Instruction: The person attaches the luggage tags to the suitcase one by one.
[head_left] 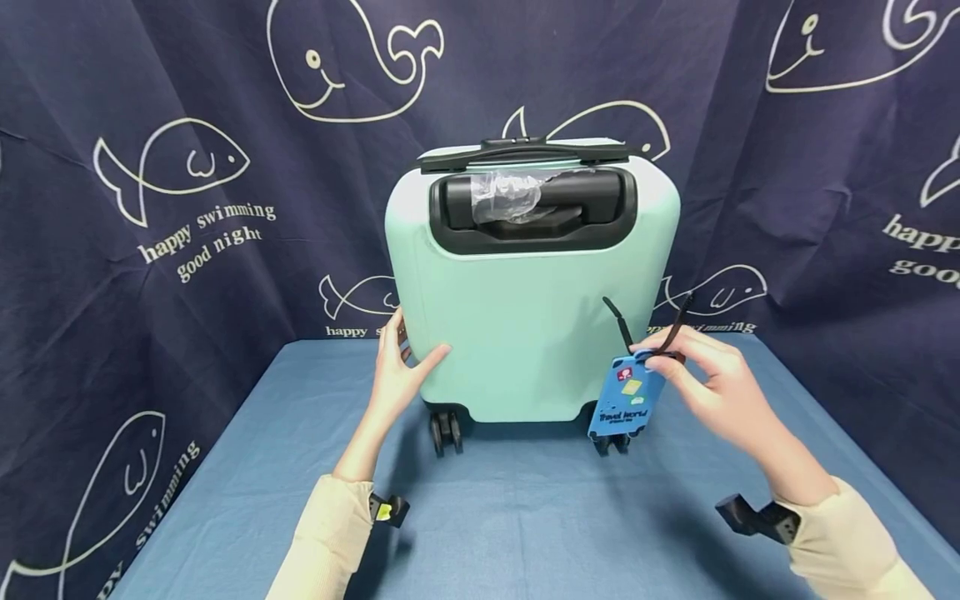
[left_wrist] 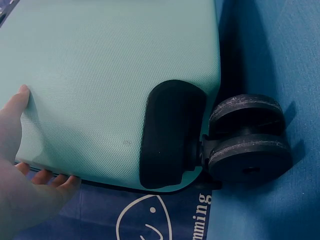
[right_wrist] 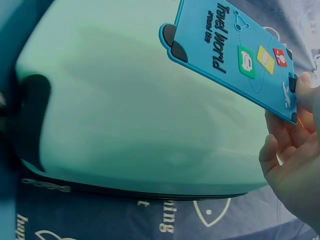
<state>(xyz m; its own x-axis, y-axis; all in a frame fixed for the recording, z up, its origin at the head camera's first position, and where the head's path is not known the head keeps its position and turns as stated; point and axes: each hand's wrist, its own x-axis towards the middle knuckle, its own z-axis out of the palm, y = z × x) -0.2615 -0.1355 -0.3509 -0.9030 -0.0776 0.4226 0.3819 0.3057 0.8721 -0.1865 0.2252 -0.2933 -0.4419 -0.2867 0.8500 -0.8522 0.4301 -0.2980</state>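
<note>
A mint-green suitcase stands upright on its wheels, with a black carry handle on top and a recessed pull handle partly wrapped in clear plastic. My left hand holds its left side, thumb on the front face and fingers round the edge. In my right hand the top end of a blue luggage tag is pinched between thumb and fingers, in front of the suitcase's lower right. The tag's black strap is unfastened, its two ends pointing up. "Travel World" shows on the tag in the right wrist view.
A blue cloth covers the table under the suitcase. Behind and at both sides hangs a dark blue curtain with white fish and whale drawings. Black twin wheels stick out at the suitcase's lower corner in the left wrist view.
</note>
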